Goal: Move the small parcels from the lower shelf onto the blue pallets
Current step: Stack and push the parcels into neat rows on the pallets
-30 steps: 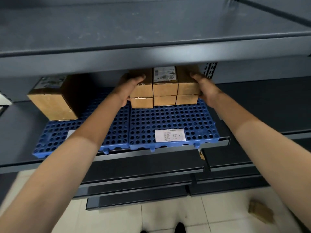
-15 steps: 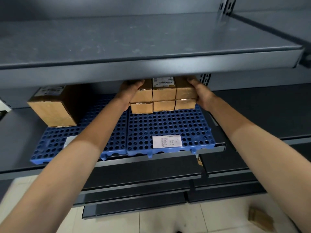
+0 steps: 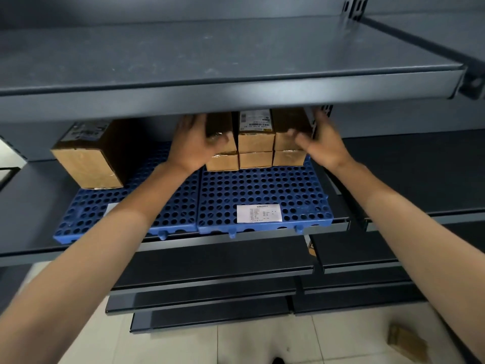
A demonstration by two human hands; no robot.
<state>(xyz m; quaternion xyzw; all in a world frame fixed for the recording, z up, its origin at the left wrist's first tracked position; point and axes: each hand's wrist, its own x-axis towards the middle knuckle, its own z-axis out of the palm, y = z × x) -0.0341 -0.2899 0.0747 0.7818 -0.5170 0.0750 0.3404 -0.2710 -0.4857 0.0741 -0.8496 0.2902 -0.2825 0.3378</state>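
Head view: my left hand (image 3: 195, 143) and right hand (image 3: 321, 145) bracket small parcels (image 3: 256, 143), stacked two high at far end of right blue pallet (image 3: 262, 190). Fingers loosely curled against stack sides; firm hold, cannot tell. Squeeze evenly, keep rows flush, clear upper shelf (image 3: 236, 98).

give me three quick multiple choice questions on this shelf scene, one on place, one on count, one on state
1. Where is the large box?
A. on the left pallet
B. on the floor
C. on the top shelf

2. How many small parcels show their front faces in the stack?
A. two
B. four
C. six

3. What are the hands doing?
A. hanging free
B. pressing the stack's two sides
C. holding the paper label

Answers: 1 A, it rests on blue grid. 2 C, three columns, two rows. 3 B, left hand and right hand flank the stack.
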